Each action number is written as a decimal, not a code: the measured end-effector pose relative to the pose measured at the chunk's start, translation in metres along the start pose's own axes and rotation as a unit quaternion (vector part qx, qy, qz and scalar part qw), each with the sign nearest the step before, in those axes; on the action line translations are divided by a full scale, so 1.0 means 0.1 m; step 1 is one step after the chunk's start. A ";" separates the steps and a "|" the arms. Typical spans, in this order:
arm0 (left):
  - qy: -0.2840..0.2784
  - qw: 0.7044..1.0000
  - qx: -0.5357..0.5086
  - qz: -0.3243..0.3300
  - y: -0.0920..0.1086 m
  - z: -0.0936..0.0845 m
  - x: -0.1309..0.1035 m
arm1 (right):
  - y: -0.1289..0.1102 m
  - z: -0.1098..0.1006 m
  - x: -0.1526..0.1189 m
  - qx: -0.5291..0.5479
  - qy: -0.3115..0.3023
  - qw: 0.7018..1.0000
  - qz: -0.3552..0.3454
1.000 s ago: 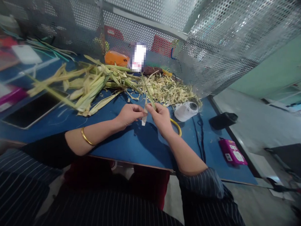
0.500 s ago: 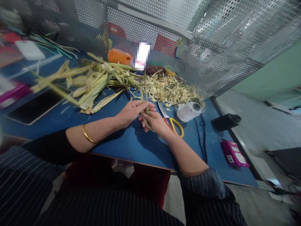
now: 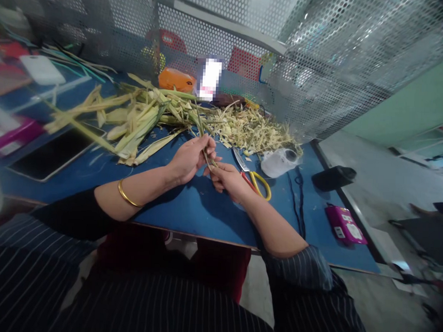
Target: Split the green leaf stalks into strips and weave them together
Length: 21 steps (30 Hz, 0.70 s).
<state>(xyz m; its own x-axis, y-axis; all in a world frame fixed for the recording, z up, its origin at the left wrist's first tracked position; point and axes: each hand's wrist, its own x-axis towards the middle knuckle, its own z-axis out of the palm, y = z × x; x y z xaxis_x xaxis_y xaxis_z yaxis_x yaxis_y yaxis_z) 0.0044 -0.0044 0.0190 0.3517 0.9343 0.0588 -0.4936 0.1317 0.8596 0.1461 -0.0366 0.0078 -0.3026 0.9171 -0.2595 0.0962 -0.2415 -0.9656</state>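
A thin greenish strip of dry husk or leaf [image 3: 200, 122] runs up and away from between my hands. My left hand [image 3: 191, 157] pinches it between thumb and fingers, its wrist wearing a gold bangle. Just below and to the right, my right hand [image 3: 226, 178] grips the lower part of the same strip, fingertips close to the left ones. Scissors [image 3: 255, 183] with red and yellow handles lie on the table right beside my right hand. Beyond my hands sit a pile of long pale husks [image 3: 143, 117] and a heap of shredded husk pieces [image 3: 255, 128].
On the blue table [image 3: 191, 213] lie a white roll [image 3: 278, 163], black cord [image 3: 300, 207], a purple packet [image 3: 346, 224] and a dark tablet [image 3: 56, 153]. A black cylinder [image 3: 333, 178] rests near the right edge. A perforated metal screen [image 3: 226, 35] stands behind an orange packet [image 3: 176, 80].
My left hand has lifted and turned slightly, moving away from the right hand. The strip now tilts to the left instead of standing nearly upright.
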 end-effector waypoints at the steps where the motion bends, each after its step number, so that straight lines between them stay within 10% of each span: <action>1: 0.006 1.000 -0.013 -0.005 0.01 0.00 0.00 | 0.02 0.01 0.01 -0.031 0.001 0.999 -0.026; 9: 0.052 0.996 -0.020 -0.065 0.17 0.03 0.01 | 0.02 0.01 -0.05 -0.333 0.049 0.919 -0.207; 21: 0.051 0.971 -0.226 -0.059 0.22 -0.05 0.06 | 0.04 0.06 -0.02 -0.048 0.014 0.990 -0.134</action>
<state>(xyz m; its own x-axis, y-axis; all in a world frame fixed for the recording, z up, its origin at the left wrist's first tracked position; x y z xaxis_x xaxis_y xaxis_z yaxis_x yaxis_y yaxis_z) -0.0083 0.0062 0.0355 0.3567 0.9292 -0.0971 -0.7617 0.3494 0.5456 0.1417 -0.0411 0.0040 -0.3042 0.9526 0.0079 0.1062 0.0422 -0.9934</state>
